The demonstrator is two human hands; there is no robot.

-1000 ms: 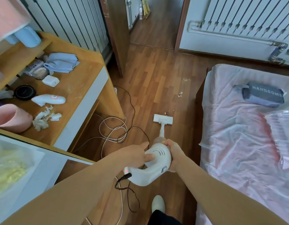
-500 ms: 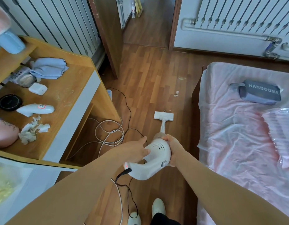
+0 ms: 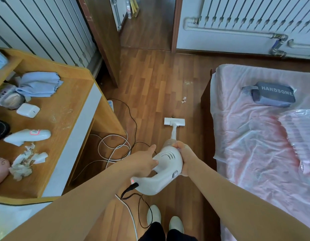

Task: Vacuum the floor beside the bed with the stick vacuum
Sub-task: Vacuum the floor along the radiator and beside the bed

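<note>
I hold a white stick vacuum (image 3: 165, 168) with both hands over the wooden floor (image 3: 150, 87). My left hand (image 3: 144, 163) grips the left side of its body near the handle. My right hand (image 3: 184, 158) wraps the right side and the top of the body. The vacuum's flat white head (image 3: 174, 121) rests on the floor ahead of me, just left of the bed (image 3: 258, 136). A small dark crumb lies at the head's front edge. White paper scraps (image 3: 183, 100) lie on the floor farther ahead, close to the bed frame.
A wooden desk (image 3: 63, 108) with a cloth, a charger and torn paper stands on the left. White and black cables (image 3: 114, 146) coil on the floor beside it. The vacuum's black cord (image 3: 143, 213) loops near my shoes (image 3: 165, 219). An open doorway (image 3: 147, 23) lies ahead.
The vacuum head has slid slightly forward along the floor toward the scraps, and my view has shifted forward with it. Both hands keep the same grip.
</note>
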